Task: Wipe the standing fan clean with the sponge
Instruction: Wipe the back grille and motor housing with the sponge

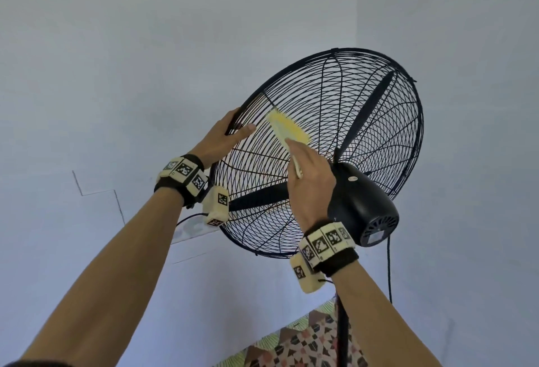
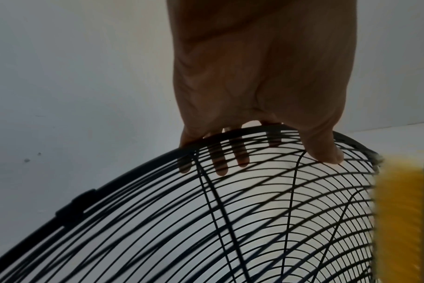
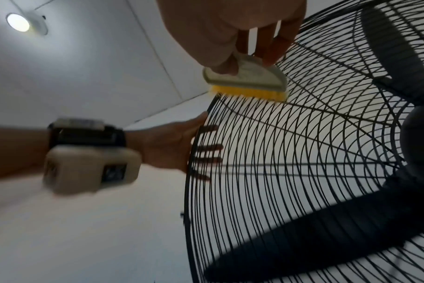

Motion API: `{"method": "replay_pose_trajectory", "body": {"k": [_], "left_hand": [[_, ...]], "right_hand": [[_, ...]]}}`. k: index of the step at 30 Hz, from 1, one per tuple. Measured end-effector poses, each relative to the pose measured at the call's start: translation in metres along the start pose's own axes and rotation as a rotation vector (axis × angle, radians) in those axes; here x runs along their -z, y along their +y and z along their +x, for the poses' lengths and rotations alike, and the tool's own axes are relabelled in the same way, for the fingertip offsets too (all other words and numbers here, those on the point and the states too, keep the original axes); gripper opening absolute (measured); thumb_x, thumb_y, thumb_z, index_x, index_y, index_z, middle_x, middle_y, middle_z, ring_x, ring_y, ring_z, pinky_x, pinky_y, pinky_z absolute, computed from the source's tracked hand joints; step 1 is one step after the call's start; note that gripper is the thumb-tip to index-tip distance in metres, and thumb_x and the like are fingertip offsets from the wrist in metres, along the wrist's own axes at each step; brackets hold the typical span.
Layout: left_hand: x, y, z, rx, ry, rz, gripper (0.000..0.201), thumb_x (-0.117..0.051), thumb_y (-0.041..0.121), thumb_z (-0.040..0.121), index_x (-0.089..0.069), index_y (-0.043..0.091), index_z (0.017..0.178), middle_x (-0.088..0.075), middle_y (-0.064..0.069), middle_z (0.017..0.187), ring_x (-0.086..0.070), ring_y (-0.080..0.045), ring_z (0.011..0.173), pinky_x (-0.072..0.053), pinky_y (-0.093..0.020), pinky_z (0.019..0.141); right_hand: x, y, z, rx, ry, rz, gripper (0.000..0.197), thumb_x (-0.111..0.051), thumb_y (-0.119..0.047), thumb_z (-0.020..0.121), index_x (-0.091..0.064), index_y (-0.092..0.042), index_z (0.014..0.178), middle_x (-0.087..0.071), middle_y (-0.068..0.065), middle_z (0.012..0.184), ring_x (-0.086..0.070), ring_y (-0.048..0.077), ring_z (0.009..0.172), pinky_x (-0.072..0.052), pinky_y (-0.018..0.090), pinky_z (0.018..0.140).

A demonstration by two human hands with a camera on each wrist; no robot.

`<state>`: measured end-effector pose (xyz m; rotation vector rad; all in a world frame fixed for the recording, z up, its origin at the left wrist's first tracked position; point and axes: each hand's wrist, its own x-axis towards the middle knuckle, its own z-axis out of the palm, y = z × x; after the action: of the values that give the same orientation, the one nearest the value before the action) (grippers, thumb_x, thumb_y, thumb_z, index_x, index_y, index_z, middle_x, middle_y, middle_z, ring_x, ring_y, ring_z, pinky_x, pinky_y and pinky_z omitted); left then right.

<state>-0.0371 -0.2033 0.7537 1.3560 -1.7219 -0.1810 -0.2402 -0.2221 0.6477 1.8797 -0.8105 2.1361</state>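
Our right hand (image 1: 310,180), centre of the head view, grips a brush (image 1: 287,129): pale grey back, yellow bristles. In the right wrist view our fingers (image 3: 269,51) curl over the back and the thumb pinches its near edge. Bristles touch the grille wires near the rim, upper left of the guard.

Our left hand (image 1: 223,137), left of centre in the head view, holds the guard rim: thumb lying on the near face, fingers (image 2: 241,155) wrapped behind the wires, seen through them in the left wrist view.

Fan (image 1: 320,151): black, wire guard tilted up and facing away from us, filling centre and right of the head view. Dark blades visible through the wires.

Motor housing (image 1: 361,203): black, vented at the back, just right of our right wrist.

Pole (image 1: 342,334): black, lower centre, running down out of frame. Cord (image 1: 389,267) hanging beside it.

Wall (image 1: 116,60): pale blue-grey, behind everything.

Patterned cloth (image 1: 306,340): bottom centre, geometric print.

Ceiling lamp (image 3: 18,22): lit, upper left of the right wrist view.
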Motion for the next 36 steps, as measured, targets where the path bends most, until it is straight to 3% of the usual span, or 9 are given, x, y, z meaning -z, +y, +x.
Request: {"method": "replay_pose_trajectory", "body": {"k": [3, 5, 8, 12, 18, 24, 30, 32, 36], "left_hand": [[0.001, -0.009, 0.002, 0.028, -0.007, 0.028, 0.080, -0.054, 0.074, 0.093, -0.033, 0.031, 0.157, -0.054, 0.007, 0.144, -0.047, -0.011, 0.135, -0.034, -0.042, 0.116], [0.000, -0.011, 0.001, 0.026, 0.019, 0.037, 0.078, -0.053, 0.072, 0.094, -0.035, 0.029, 0.156, -0.056, 0.008, 0.140, -0.050, -0.010, 0.132, -0.037, -0.041, 0.114], [-0.006, -0.009, 0.002, 0.008, 0.071, 0.036, 0.072, -0.054, 0.069, 0.096, -0.041, 0.027, 0.153, -0.061, 0.009, 0.135, -0.056, -0.011, 0.127, -0.041, -0.040, 0.112], [-0.010, -0.011, 0.001, 0.003, 0.107, 0.016, 0.077, -0.054, 0.074, 0.091, -0.042, 0.028, 0.152, -0.063, 0.008, 0.131, -0.058, -0.009, 0.122, -0.044, -0.039, 0.109], [-0.012, -0.018, -0.001, 0.035, 0.169, 0.044, 0.098, -0.068, 0.086, 0.073, -0.043, 0.032, 0.149, -0.058, 0.006, 0.135, -0.054, -0.013, 0.126, -0.047, -0.038, 0.104], [-0.017, -0.020, 0.006, 0.054, 0.185, 0.076, 0.100, -0.067, 0.092, 0.067, -0.043, 0.038, 0.146, -0.058, 0.000, 0.134, -0.055, -0.019, 0.125, -0.049, -0.049, 0.108], [-0.013, -0.024, 0.002, 0.037, 0.188, 0.054, 0.093, -0.070, 0.086, 0.072, -0.044, 0.035, 0.145, -0.058, 0.001, 0.133, -0.055, -0.017, 0.123, -0.049, -0.047, 0.107], [-0.013, -0.024, 0.001, 0.038, 0.181, 0.050, 0.091, -0.070, 0.086, 0.071, -0.046, 0.037, 0.144, -0.059, 0.001, 0.132, -0.056, -0.017, 0.123, -0.049, -0.047, 0.107], [-0.016, -0.019, 0.002, 0.031, 0.180, 0.062, 0.089, -0.069, 0.086, 0.072, -0.046, 0.037, 0.142, -0.059, -0.001, 0.130, -0.056, -0.016, 0.123, -0.050, -0.046, 0.106]], "right_hand": [[-0.006, -0.006, -0.036, 0.139, -0.211, 0.011, 0.039, -0.070, -0.005, 0.089, -0.072, -0.016, 0.126, -0.073, 0.003, 0.122, -0.068, 0.020, 0.107, -0.057, 0.036, 0.094], [-0.003, -0.007, -0.046, 0.166, -0.304, 0.048, 0.036, -0.070, -0.005, 0.090, -0.074, -0.017, 0.124, -0.075, 0.002, 0.118, -0.070, 0.020, 0.102, -0.061, 0.040, 0.088], [0.008, 0.000, -0.029, 0.043, -0.149, 0.155, 0.033, -0.071, 0.000, 0.089, -0.077, -0.014, 0.119, -0.077, 0.002, 0.113, -0.073, 0.017, 0.096, -0.061, 0.033, 0.085], [0.010, 0.015, -0.011, -0.077, 0.025, 0.056, 0.036, -0.068, 0.001, 0.091, -0.075, -0.015, 0.123, -0.075, 0.001, 0.120, -0.071, 0.016, 0.107, -0.059, 0.034, 0.094], [0.000, 0.008, -0.061, 0.121, -0.289, -0.021, 0.036, -0.061, -0.003, 0.091, -0.075, -0.014, 0.122, -0.076, 0.005, 0.116, -0.071, 0.023, 0.096, -0.063, 0.039, 0.077], [0.012, 0.025, -0.016, -0.146, 0.012, 0.008, 0.034, -0.065, -0.005, 0.094, -0.074, -0.018, 0.124, -0.074, -0.002, 0.121, -0.066, 0.017, 0.098, -0.051, 0.022, 0.085], [-0.004, 0.008, -0.063, 0.026, -0.232, -0.043, 0.036, -0.063, -0.003, 0.092, -0.074, -0.016, 0.123, -0.075, 0.003, 0.117, -0.066, 0.021, 0.097, -0.060, 0.037, 0.083], [0.003, 0.011, -0.060, 0.000, -0.213, -0.006, 0.035, -0.063, -0.002, 0.092, -0.075, -0.017, 0.122, -0.075, 0.000, 0.117, -0.066, 0.019, 0.098, -0.058, 0.032, 0.083], [0.009, 0.020, -0.022, -0.166, 0.002, -0.014, 0.036, -0.065, -0.002, 0.094, -0.074, -0.018, 0.125, -0.072, -0.001, 0.121, -0.061, 0.017, 0.102, -0.037, 0.007, 0.090]]}}
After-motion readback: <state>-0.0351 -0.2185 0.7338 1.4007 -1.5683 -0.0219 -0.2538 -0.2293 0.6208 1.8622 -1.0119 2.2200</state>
